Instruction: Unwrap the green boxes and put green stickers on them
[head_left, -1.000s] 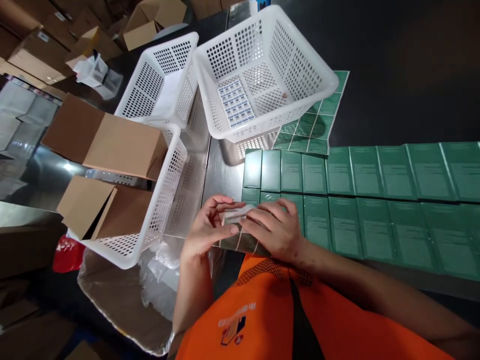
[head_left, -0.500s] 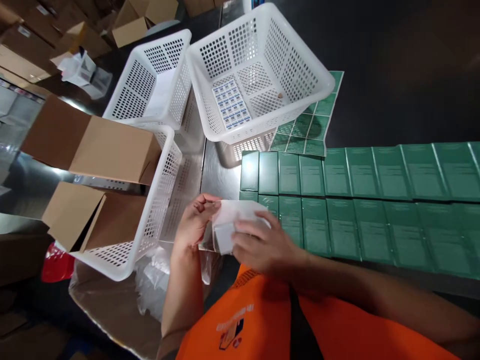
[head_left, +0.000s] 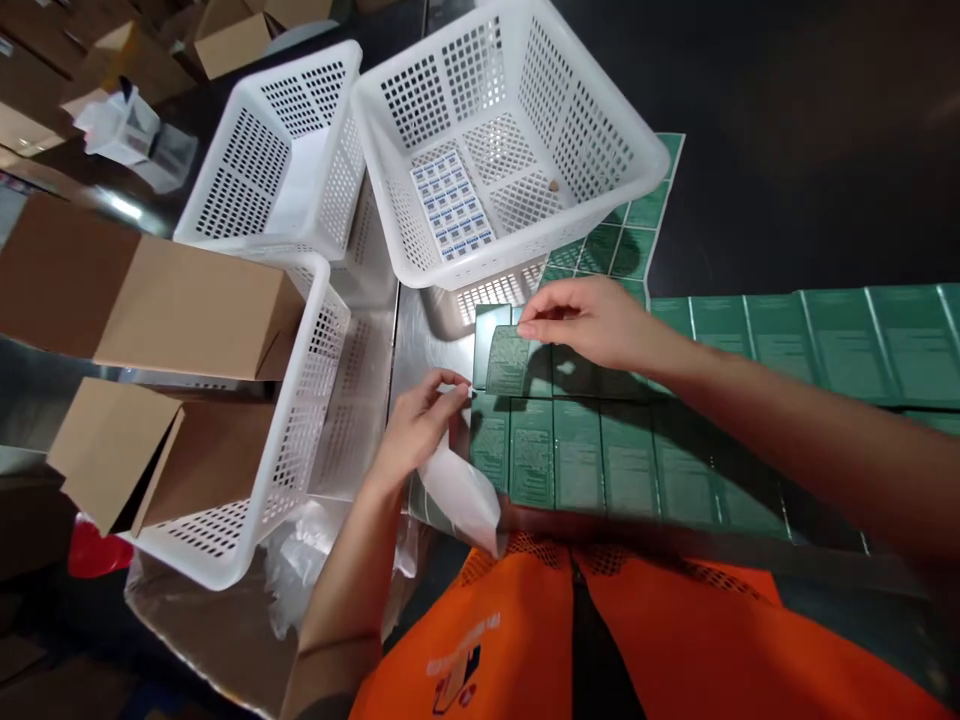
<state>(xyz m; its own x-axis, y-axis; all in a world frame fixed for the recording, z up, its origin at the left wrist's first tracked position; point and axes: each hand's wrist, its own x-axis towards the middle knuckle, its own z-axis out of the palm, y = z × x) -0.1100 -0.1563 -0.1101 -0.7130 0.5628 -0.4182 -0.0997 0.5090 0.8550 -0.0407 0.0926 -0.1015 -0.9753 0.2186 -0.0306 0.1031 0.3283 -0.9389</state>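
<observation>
Dark metal tabletop (head_left: 431,340) carries the work, with cardboard cartons crowding the floor beyond its far left corner. Going left to right: two open brown cartons (head_left: 180,310) sit inside the nearest white basket (head_left: 315,400), a second white basket (head_left: 277,150) lies behind it, and a third white basket (head_left: 517,130), the largest in view, holds one sheet of blue-and-white labels (head_left: 450,205) on its floor. That makes three baskets in all. Below the near basket a crumpled clear bag (head_left: 300,560) hangs at the table edge. The left hand (head_left: 416,430) pinches the top of one limp clear plastic sleeve (head_left: 461,495), which droops toward the orange vest (head_left: 570,640). Just to its right, green boxes (head_left: 742,400) lie flat in two rows, edges touching, running off the right side; I cannot count them all. The right hand (head_left: 592,320) grips one green box (head_left: 510,360) by its upper edge with thumb and fingertips, held tilted above the left end of the far row. One sheet of green labels (head_left: 637,225) pokes out from under the big basket. Half a second ago both hands were together near the vest, working the sleeve around that box; since then the right hand has carried the box out over the rows and the left has kept the emptied sleeve.
</observation>
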